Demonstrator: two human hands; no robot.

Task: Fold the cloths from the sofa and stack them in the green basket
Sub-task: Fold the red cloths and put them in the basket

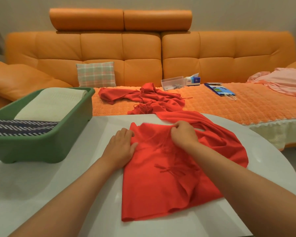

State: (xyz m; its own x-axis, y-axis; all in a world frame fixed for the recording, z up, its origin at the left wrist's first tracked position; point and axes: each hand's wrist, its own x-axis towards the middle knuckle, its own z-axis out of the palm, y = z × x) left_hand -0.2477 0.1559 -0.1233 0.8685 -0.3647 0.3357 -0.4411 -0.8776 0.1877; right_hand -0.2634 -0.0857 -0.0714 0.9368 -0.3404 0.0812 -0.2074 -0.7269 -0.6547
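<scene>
Both arms (67,194) reach forward from the bottom corners over the white table (41,194), with the orange sofa (126,53) filling the background. On the table lies the red cloth (161,182), partly spread. Its long axis runs from the near edge straight away toward the sofa, and red fabric trails on over the far table rim onto the seat; I cannot tell whether that is one piece or two. A pink cloth (280,81) lies unfolded at the sofa's right end. The green basket (32,151) stands on the table's left side, apart from the red cloth, and already holds a folded cream cloth (53,103) and a navy striped cloth (20,128). The left hand (121,146) lies flat on the red cloth's left edge, its fingers straight and close together, pinning it. The right hand (184,134) sits farther out, its fingers curled and pinching a ridge of fabric near the far end. The pinched ridge lies beyond both hands, so the fold most likely comes back toward the body along the long axis, with the flat hand as the anchor. The basket lies to the left, nearer the left hand, so the finished bundle would travel that way.
</scene>
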